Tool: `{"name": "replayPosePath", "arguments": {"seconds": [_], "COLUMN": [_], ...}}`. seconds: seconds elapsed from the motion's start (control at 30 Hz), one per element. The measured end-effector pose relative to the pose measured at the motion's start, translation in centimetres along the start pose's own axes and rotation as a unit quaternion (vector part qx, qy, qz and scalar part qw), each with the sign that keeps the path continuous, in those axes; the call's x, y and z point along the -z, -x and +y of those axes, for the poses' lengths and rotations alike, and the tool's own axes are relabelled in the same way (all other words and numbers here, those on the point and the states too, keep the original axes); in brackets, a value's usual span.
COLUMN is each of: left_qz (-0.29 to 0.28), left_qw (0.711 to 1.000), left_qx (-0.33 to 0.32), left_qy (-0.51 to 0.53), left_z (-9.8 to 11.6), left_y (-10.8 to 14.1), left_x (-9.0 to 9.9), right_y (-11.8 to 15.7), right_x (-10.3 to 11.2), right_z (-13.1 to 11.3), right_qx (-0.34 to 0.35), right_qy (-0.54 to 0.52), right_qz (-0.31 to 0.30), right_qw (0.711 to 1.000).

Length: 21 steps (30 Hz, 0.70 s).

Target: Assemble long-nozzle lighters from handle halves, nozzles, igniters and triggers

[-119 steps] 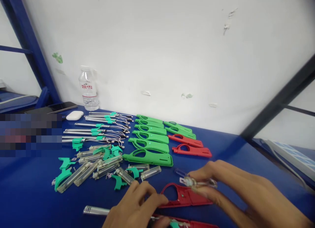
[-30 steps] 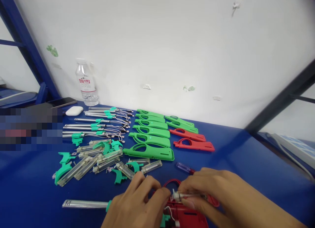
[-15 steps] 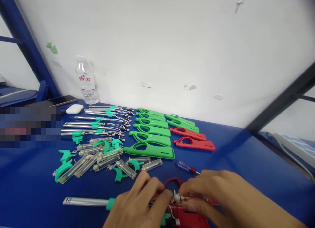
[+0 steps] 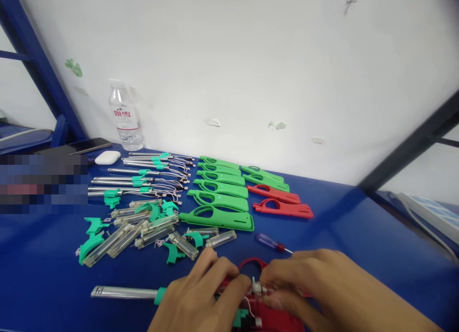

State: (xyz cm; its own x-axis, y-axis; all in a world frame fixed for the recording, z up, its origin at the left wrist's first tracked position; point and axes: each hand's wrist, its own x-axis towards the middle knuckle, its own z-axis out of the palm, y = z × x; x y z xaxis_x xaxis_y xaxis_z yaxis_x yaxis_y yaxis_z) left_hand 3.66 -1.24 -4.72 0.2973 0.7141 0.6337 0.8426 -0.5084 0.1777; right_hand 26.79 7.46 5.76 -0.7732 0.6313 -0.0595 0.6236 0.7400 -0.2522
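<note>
My right hand (image 4: 308, 282), closed, pinches a clear lighter fuel tank (image 4: 258, 288) by its body, with the valve end pointing left. Below it lies an opened red lighter casing (image 4: 278, 317) on the table. My left hand (image 4: 201, 294) is closed too, thumb and fingertips pressed on the casing beside the valve; exactly what they pinch is partly hidden. A metal lighter tube (image 4: 124, 293) with a green collar runs out to the left from under this hand. A white wire (image 4: 249, 305) and a green trigger (image 4: 239, 317) show between the hands.
Behind my hands are a purple-handled screwdriver (image 4: 270, 242), loose fuel tanks (image 4: 184, 246) and green triggers (image 4: 174, 252). Farther back lie metal tubes with wires (image 4: 124, 181), green casings (image 4: 218, 219) and red casings (image 4: 283, 208). A water bottle (image 4: 125, 117) stands by the wall.
Both hands keep nearly the same place and grip. The right fingers and the fuel tank have shifted very slightly left.
</note>
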Motion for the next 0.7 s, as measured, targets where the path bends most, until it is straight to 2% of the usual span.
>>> {"name": "replayPosePath", "arguments": {"seconds": [0.13, 0.27, 0.7], "left_qz": [-0.018, -0.009, -0.022], "left_qw": [0.999, 0.999, 0.999], "left_qx": [0.016, 0.043, 0.015], "left_qy": [0.027, 0.031, 0.03], "left_z": [-0.47, -0.45, -0.24], "left_y": [0.28, 0.12, 0.39], "left_x": [0.37, 0.67, -0.07], "right_y": [0.02, 0.33, 0.32], "right_x": [-0.08, -0.39, -0.01], "right_z": [-0.13, 0.38, 0.32], "right_qx": [-0.01, -0.013, 0.013], "right_qy": [0.002, 0.0, -0.006], "right_qz": [0.013, 0.027, -0.004], "right_qw": [1.0, 1.0, 1.0]}}
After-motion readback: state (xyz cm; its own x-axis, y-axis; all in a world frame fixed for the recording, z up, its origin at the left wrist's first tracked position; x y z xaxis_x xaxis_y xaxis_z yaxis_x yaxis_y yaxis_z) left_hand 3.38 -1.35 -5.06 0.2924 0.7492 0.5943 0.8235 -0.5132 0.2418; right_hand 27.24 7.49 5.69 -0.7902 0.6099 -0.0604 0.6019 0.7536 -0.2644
